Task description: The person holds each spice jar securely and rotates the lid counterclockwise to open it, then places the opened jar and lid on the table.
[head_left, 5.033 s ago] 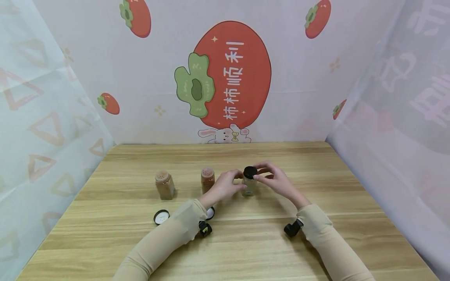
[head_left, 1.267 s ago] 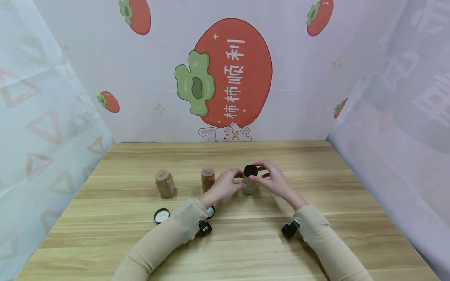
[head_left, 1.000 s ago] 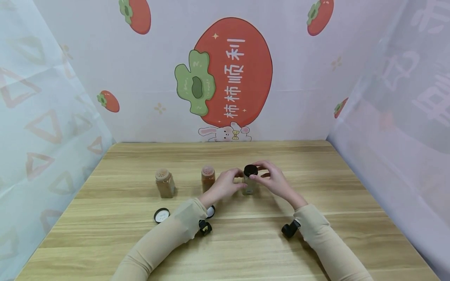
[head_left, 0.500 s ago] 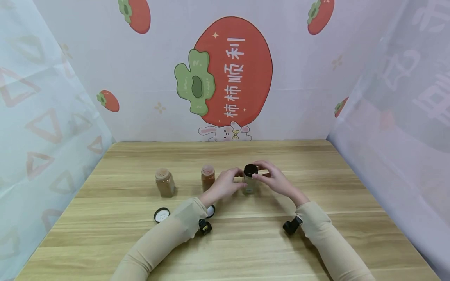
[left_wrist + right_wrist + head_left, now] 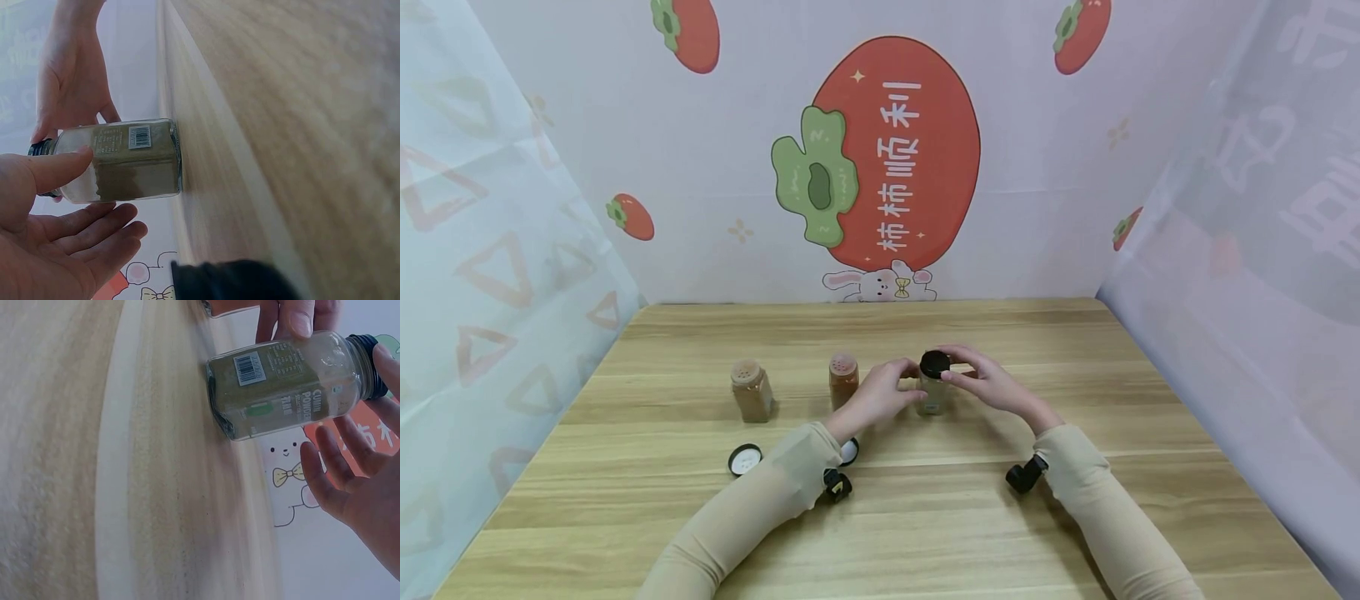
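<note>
A square glass spice jar [image 5: 932, 400] with a black screw cap [image 5: 935, 364] stands upright on the table. Its label reads cumin powder in the right wrist view, and greenish-brown powder fills much of the jar [image 5: 269, 394]. My left hand [image 5: 880, 394] steadies the body from the left, thumb on the glass near the shoulder in the left wrist view. From the right, my right hand [image 5: 988, 382] pinches the cap between thumb and fingers, while its other fingers stay spread off the glass. Whether the cap is loose cannot be seen.
Left of my hands stand two capless shaker jars, one tan [image 5: 751, 392] and one reddish-brown [image 5: 843, 383], the latter partly behind my left hand. Two black caps lie upturned in front: one [image 5: 745, 460] in the open, another [image 5: 849, 452] partly hidden by my left sleeve.
My right hand has turned slightly at the cap, its wrist shifting a little to the right over the last second. My left hand and the jar have stayed in place.
</note>
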Demonstrator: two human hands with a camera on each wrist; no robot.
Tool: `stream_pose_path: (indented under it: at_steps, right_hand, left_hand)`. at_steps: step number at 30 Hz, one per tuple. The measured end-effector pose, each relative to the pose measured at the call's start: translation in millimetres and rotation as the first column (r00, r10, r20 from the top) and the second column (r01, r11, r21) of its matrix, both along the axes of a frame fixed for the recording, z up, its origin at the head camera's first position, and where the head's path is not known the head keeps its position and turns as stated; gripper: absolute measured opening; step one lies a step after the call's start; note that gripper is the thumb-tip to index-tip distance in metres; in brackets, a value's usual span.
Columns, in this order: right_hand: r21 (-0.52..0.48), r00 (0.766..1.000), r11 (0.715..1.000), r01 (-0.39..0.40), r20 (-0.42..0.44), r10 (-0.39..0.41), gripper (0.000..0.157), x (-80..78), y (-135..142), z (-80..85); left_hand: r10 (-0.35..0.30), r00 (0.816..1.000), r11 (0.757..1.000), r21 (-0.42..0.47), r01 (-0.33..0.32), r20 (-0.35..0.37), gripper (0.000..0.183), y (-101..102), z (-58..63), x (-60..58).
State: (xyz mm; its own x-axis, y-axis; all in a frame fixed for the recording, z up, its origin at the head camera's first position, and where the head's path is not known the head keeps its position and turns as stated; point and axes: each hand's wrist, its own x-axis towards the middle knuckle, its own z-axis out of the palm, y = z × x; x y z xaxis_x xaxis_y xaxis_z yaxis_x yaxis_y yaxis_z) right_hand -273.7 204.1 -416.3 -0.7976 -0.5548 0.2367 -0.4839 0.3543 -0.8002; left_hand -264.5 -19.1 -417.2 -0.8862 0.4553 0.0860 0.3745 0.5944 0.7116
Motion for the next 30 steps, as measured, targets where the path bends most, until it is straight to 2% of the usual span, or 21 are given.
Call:
stream_pose_path:
  at_steps: [11,18,23,26,30]
  right_hand:
    - [-0.017,0.999,1.0,0.008,0.041,-0.007,0.043,0.2,1.8,1.3]
    - [-0.063,0.992,0.99,0.123,0.038,-0.121,0.046,6.2,-1.3,0.5]
    - [-0.099,0.98,0.976,0.195,-0.009,-0.196,0.047,21.9,-12.5,13.9]
    - [-0.089,0.971,0.969,0.231,-0.048,-0.236,0.045,30.7,-18.8,22.9]
    - [-0.072,0.96,0.962,0.263,-0.077,-0.269,0.044,35.2,-23.4,27.0]
  left_hand:
    - [0.0,1.0,1.0,-0.002,0.0,-0.002,0.039,0.0,1.4,0.3]
    - [0.003,1.0,1.0,0.006,-0.003,0.002,0.038,0.1,1.0,0.5]
    - [0.004,1.0,1.0,-0.001,-0.004,0.003,0.037,0.2,0.9,-0.2]
    - [0.003,1.0,1.0,-0.004,-0.003,0.002,0.037,0.3,1.1,-0.3]
    - [0.0,1.0,1.0,0.0,0.0,-0.003,0.037,0.3,0.9,-0.5]
